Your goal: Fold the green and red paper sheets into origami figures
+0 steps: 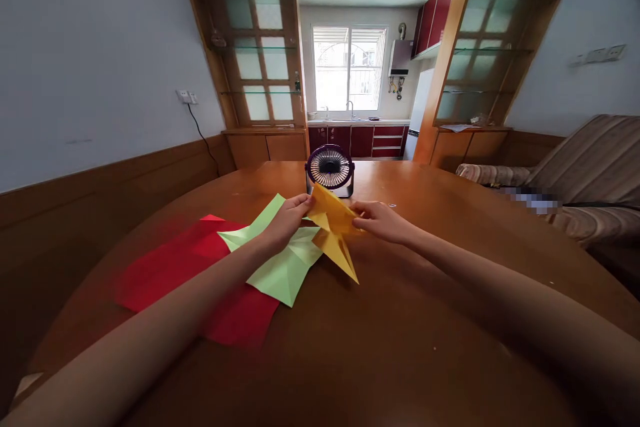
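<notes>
Between my two hands is a folded sheet of yellow paper [336, 213], raised above the table with one pointed flap hanging down toward me. My left hand [289, 219] pinches its upper left edge. My right hand [379, 220] grips the right edge, thumb and fingers closed on it. Under my left hand and forearm lies a creased light green paper [287, 267]. Beneath that, a red paper [240, 320] is spread on the table, partly covered by the green paper and my left forearm.
A small round purple fan [330, 168] stands on the brown wooden table [430, 347], just beyond the yellow paper. A striped sofa [590, 160] is at the right. A power cord [204, 137] hangs from a wall socket at the left.
</notes>
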Demonstrator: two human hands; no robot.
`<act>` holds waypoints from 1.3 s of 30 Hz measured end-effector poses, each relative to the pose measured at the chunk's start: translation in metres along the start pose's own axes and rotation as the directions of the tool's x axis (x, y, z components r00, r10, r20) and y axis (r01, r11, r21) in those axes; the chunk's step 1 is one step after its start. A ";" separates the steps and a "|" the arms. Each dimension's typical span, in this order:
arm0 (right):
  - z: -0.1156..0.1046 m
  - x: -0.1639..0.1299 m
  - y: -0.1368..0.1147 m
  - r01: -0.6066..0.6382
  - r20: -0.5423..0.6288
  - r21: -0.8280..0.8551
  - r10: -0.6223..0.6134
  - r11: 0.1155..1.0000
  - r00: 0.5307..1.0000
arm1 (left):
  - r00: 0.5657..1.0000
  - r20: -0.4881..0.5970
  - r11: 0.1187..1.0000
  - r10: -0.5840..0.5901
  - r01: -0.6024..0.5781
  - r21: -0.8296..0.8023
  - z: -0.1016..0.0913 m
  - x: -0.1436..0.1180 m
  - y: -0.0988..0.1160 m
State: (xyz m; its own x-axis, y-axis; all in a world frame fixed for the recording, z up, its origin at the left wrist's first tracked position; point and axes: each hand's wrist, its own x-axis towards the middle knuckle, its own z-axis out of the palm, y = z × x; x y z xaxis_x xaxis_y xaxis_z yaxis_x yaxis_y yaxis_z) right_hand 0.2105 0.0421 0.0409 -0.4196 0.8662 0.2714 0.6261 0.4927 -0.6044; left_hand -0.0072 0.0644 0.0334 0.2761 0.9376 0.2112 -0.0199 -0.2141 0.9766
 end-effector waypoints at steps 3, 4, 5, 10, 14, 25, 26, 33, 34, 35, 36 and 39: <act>-0.005 -0.003 -0.001 -0.025 0.017 -0.325 0.032 0.945 0.999 | 0.999 0.045 1.000 0.018 -0.019 0.010 0.009 -0.006 0.001; -0.006 -0.004 -0.001 -0.029 -0.004 -0.391 0.030 0.920 1.000 | 0.998 0.061 0.999 0.034 -0.036 0.023 0.012 -0.009 0.003; -0.006 -0.004 -0.001 -0.020 -0.027 -0.422 0.010 0.907 1.000 | 0.996 0.072 0.998 0.047 -0.050 0.034 0.016 -0.011 0.005; -0.006 0.001 0.001 -0.114 -0.112 -0.126 0.100 0.985 0.989 | 0.997 0.073 0.999 0.010 -0.007 -0.048 0.019 -0.013 0.011; -0.005 0.009 0.008 -0.234 -0.052 0.020 0.234 0.972 0.971 | 1.000 -0.019 1.000 -0.015 0.016 0.025 0.008 -0.002 0.000; -0.004 0.001 0.008 -0.183 -0.018 -0.435 0.194 0.882 0.981 | 0.616 0.724 0.344 0.310 -0.783 0.518 0.006 -0.032 0.039; -0.006 0.001 0.007 -0.189 -0.015 -0.443 0.204 0.876 0.979 | 0.652 0.719 0.360 0.242 -0.748 0.557 0.006 -0.033 0.042; -0.007 0.002 0.024 -0.110 -0.024 -0.534 0.115 0.838 0.993 | 0.762 0.646 0.158 -0.048 -0.632 0.758 0.000 -0.028 0.039; -0.005 0.001 0.026 -0.042 -0.036 -0.577 0.026 0.816 0.999 | 0.750 0.659 0.098 -0.060 -0.652 0.752 0.001 -0.028 0.037; -0.004 0.000 0.028 0.027 -0.038 -0.614 -0.063 0.789 0.997 | 0.738 0.671 0.051 -0.070 -0.669 0.742 0.002 -0.028 0.034; -0.003 0.000 0.028 0.091 -0.023 -0.639 -0.137 0.764 0.990 | 0.729 0.681 0.021 -0.075 -0.681 0.732 0.002 -0.028 0.031; -0.004 -0.003 0.026 0.243 0.163 -0.557 -0.183 0.794 0.970 | 0.690 0.722 0.016 -0.047 -0.723 0.691 0.005 -0.029 0.024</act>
State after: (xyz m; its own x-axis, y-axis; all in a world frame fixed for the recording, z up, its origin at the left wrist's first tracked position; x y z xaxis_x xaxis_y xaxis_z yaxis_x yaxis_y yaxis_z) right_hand 0.2306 0.0528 0.0276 -0.6285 0.7360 0.2517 0.7611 0.6487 0.0035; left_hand -0.0112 0.0309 0.0508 0.8856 0.4591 0.0704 0.4643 -0.8702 -0.1650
